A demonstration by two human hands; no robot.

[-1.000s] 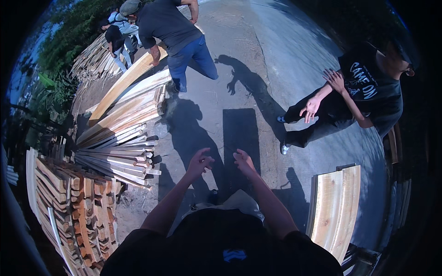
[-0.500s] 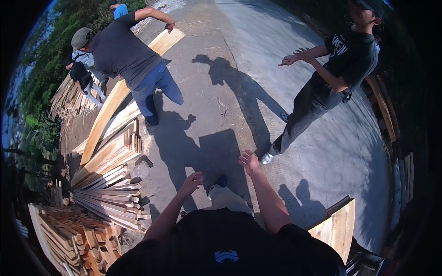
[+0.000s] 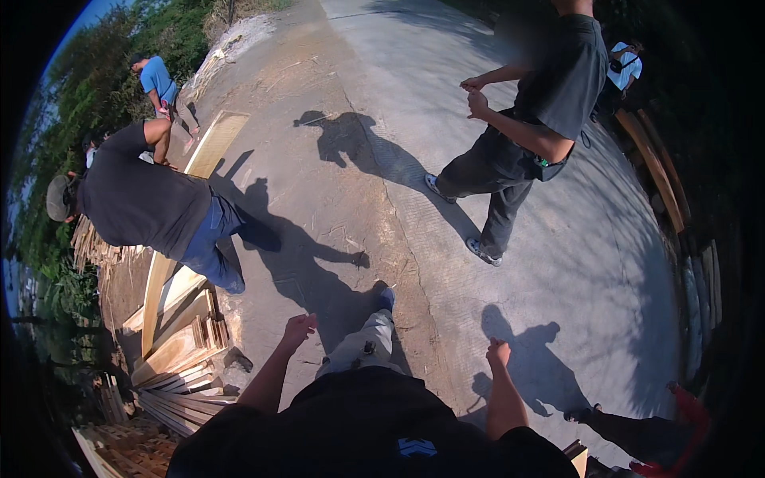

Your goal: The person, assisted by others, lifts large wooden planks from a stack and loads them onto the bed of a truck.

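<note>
The left hand [image 3: 299, 331] and right hand [image 3: 499, 352] are empty, fingers loosely curled. The long board [image 3: 215, 145] lies ahead-left, nearer the left hand, its length running forward past a bent co-worker [image 3: 151, 203].

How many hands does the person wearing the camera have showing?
2: the left hand, left of the pale trouser leg, and the right hand, out to its right. None hidden.
</note>
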